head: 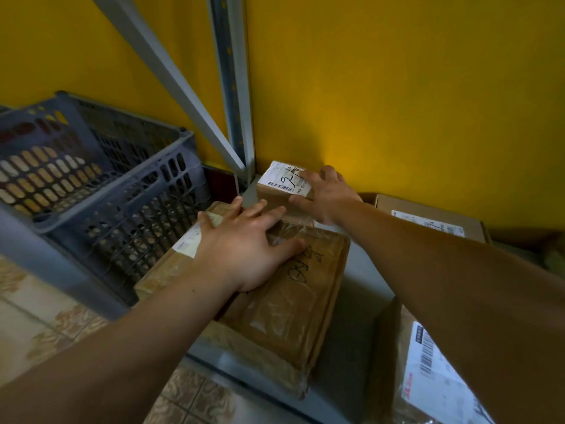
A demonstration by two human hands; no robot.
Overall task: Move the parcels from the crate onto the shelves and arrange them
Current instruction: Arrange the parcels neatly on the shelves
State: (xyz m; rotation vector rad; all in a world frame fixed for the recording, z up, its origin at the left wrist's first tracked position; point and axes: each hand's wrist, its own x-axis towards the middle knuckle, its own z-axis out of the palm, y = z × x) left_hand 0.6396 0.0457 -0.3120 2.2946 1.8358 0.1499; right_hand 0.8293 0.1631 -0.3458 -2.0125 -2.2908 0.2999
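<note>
A large flat brown parcel (284, 304) wrapped in clear tape lies on the grey shelf (363, 289), with black writing on its top. My left hand (247, 249) presses flat on it with spread fingers. Behind it, in the shelf's back left corner, sits a small brown box (279, 183) with a white barcode label. My right hand (327, 194) grips that box from its right side, thumb at the front and fingers over the top. The grey plastic crate (101, 191) stands on the floor to the left of the shelf; its inside is not visible.
A cardboard box (434, 218) with a label sits at the shelf's back right. Another labelled parcel (434, 374) lies at the front right. A grey upright post (235, 87) and diagonal brace (171, 78) rise at the shelf's left corner against a yellow wall. Tiled floor lies below.
</note>
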